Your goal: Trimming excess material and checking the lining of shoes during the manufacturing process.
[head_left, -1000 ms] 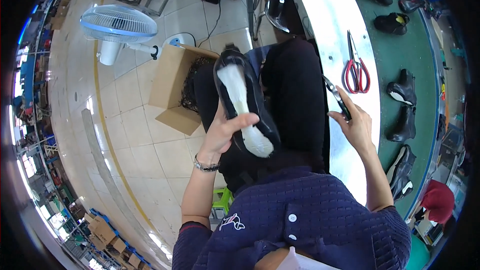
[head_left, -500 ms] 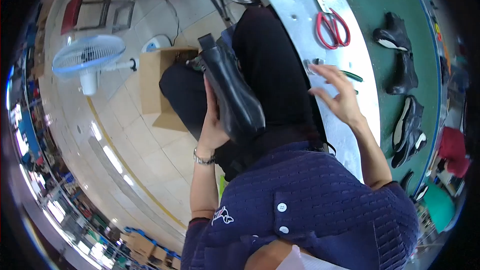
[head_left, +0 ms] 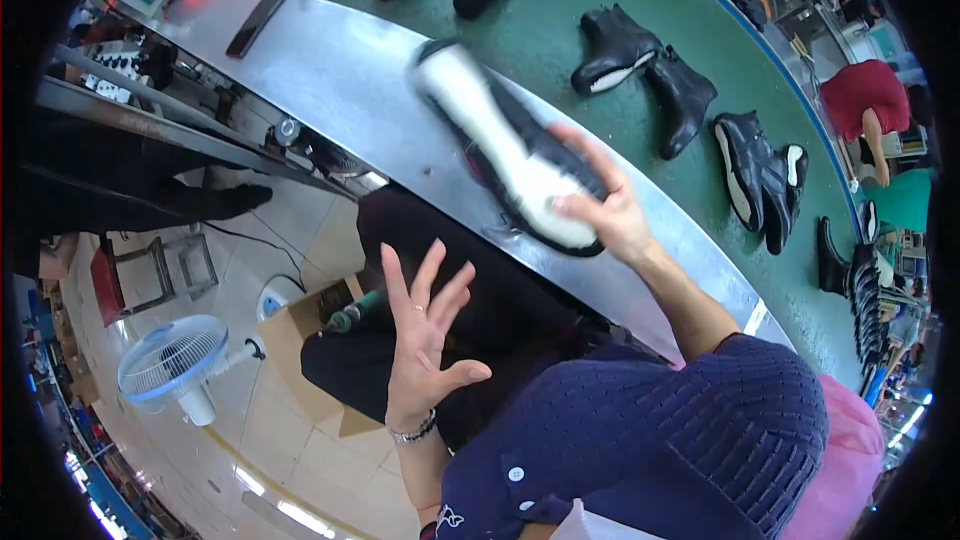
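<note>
Over the metal bench my right hand (head_left: 615,212) grips a black boot (head_left: 487,135) by one end. Its white sole faces up, and the far end is smeared by motion. My left hand (head_left: 422,340) is raised above my lap, fingers spread and palm bare, holding nothing. Just beyond it lies a green, rounded tool-like thing (head_left: 350,315) whose kind I cannot make out. A sliver of red shows at the boot's left edge, mostly hidden.
The metal bench (head_left: 340,80) borders a green surface (head_left: 690,30) bearing several black boots (head_left: 680,100). A dark phone (head_left: 256,25) lies on the bench's left end. Left of my legs are a cardboard box (head_left: 310,355) and a fan (head_left: 172,360). Another person's dark-clothed leg (head_left: 130,180) is at left.
The view has swung. The boot was in my left hand over my lap; now my right hand has it over the bench, sole up. My left hand has let go and opened.
</note>
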`<state>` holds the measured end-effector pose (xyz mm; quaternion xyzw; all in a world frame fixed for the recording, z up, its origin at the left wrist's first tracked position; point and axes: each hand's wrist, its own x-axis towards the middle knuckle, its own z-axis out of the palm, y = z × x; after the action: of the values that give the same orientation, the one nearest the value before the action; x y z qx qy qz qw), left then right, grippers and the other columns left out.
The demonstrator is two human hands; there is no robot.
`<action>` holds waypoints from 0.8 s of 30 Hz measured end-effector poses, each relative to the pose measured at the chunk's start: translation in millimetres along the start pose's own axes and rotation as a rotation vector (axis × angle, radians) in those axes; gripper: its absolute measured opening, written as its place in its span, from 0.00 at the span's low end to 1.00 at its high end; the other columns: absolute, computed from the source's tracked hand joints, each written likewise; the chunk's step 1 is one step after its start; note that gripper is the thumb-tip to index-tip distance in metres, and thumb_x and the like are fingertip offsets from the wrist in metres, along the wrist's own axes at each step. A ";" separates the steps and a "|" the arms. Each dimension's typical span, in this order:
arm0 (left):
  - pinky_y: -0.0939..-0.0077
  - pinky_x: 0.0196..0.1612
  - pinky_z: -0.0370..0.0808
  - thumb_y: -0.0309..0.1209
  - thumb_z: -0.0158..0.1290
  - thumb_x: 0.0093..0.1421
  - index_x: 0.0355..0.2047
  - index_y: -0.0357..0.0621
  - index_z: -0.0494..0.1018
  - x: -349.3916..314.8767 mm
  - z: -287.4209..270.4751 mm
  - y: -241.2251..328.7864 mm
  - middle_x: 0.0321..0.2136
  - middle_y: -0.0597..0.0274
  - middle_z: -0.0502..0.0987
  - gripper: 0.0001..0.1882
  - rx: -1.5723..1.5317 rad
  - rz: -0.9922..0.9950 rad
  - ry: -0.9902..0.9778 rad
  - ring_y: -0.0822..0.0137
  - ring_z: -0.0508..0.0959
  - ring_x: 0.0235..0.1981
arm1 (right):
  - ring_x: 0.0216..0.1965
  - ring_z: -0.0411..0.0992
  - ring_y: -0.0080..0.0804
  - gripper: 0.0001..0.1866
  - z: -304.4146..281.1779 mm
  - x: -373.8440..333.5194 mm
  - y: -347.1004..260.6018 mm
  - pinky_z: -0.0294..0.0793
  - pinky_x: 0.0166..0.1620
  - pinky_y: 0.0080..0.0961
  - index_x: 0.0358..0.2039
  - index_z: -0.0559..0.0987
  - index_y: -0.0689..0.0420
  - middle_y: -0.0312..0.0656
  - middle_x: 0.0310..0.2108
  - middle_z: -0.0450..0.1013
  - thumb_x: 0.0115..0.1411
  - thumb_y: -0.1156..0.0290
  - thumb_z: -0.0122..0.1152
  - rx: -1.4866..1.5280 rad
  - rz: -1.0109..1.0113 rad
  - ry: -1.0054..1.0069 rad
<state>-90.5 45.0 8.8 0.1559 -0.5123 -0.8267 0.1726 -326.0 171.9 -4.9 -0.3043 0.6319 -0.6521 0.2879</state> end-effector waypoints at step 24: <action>0.63 0.58 0.67 0.36 0.49 0.67 0.67 0.43 0.50 -59.0 -33.3 -56.7 0.61 0.50 0.62 0.33 0.003 -0.356 0.173 0.54 0.70 0.57 | 0.43 0.76 0.53 0.29 -13.3 309.3 57.5 0.74 0.45 0.45 0.52 0.69 0.56 0.55 0.38 0.76 0.53 0.57 0.66 -1.087 -0.045 0.186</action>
<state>-30.6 68.4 -51.7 0.3147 -0.4612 -0.8269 0.0668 -537.4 -56.5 -52.4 -0.3638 0.8937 -0.2619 0.0183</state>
